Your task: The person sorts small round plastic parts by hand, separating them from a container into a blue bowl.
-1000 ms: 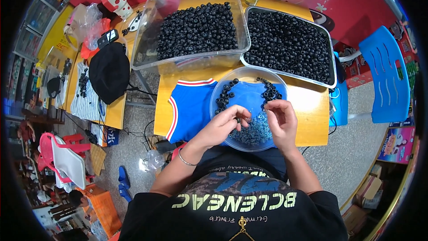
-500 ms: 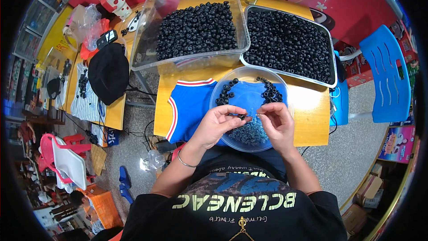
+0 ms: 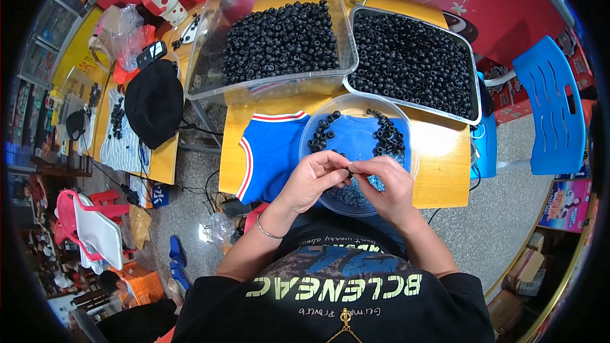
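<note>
Over a round clear plastic tub (image 3: 416, 146), my two hands meet at the fingertips. My left hand (image 3: 306, 181) pinches a small round black part (image 3: 349, 174). Against that part press the closed thumb and forefinger of my right hand (image 3: 389, 185); whatever they grip is too small and hidden to make out. Inside the tub, loose black round parts (image 3: 389, 134) lie in two groups along the left and right sides. Tiny clear bluish pieces (image 3: 345, 195) are heaped at its near side, partly covered by my hands.
Behind the tub stand a deep clear bin (image 3: 273, 82) and a shallow white-rimmed tray (image 3: 413, 103), both full of black round parts. A blue garment (image 3: 270, 152) lies on the yellow table (image 3: 445, 184). A blue chair (image 3: 548, 108) stands right, a black cap (image 3: 154, 105) left.
My right hand has moved left and its fingertips now meet the black part in my left hand. The left hand has barely shifted.
</note>
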Available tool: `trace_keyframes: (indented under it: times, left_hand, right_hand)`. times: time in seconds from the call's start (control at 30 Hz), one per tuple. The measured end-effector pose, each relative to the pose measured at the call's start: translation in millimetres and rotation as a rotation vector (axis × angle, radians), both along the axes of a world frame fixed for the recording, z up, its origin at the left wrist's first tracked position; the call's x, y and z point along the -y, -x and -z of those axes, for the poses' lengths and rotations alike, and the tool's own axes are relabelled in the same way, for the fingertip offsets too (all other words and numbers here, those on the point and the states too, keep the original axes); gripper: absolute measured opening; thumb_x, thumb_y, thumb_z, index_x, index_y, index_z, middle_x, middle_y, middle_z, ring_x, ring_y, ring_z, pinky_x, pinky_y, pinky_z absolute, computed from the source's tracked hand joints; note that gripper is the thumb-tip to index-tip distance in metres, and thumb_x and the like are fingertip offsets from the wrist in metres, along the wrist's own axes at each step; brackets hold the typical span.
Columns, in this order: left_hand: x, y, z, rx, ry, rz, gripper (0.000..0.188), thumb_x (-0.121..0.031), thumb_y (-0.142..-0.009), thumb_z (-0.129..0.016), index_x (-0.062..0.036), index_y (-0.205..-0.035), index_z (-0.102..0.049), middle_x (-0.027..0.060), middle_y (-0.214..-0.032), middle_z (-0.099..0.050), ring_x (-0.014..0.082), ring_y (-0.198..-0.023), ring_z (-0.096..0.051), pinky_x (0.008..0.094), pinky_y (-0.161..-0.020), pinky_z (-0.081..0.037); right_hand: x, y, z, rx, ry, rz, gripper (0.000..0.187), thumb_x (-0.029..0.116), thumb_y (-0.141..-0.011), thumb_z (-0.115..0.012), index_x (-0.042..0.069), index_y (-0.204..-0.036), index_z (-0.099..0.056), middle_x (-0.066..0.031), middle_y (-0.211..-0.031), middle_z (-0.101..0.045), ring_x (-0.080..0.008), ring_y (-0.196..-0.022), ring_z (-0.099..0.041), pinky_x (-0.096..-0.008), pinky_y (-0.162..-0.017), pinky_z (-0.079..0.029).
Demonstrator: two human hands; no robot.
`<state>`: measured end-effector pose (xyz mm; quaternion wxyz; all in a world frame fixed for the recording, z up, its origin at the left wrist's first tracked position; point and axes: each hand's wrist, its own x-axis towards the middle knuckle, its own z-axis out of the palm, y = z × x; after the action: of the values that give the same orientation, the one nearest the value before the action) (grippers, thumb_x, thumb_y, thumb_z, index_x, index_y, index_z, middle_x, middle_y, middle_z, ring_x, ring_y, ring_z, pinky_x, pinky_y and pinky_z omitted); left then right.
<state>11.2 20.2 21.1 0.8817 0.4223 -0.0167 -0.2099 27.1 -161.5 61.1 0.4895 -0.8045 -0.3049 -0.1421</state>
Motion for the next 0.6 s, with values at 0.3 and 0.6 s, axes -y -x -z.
trace_keyframes:
  times: [0.3, 0.6]
  left_hand:
    - [-12, 1, 6, -0.148, 0.166, -0.04, 0.014, -0.009, -0.093, -0.056, -0.0046, -0.106, -0.057, 0.0069, -0.1, -0.063, 0.0096, -0.083, -0.061, 0.0193, -0.073, -0.05]
    - [-19, 1, 6, -0.176, 0.142, -0.146, 0.018, -0.007, -0.091, -0.056, -0.0026, -0.108, -0.06, 0.0112, -0.103, -0.065, 0.0079, -0.08, -0.06, 0.0189, -0.072, -0.05]
  right_hand:
    - [2, -27, 10, -0.223, 0.081, 0.041, 0.022, 0.0, -0.075, -0.068, 0.006, -0.096, -0.065, -0.0092, -0.084, -0.064, -0.0237, -0.071, -0.062, -0.0325, -0.062, -0.05]
    - [14, -68, 26, -0.155, 0.457, 0.069, 0.012, 0.002, -0.079, -0.059, 0.002, -0.09, -0.063, -0.0148, -0.087, -0.064, -0.0324, -0.081, -0.063, -0.0396, -0.073, -0.05]
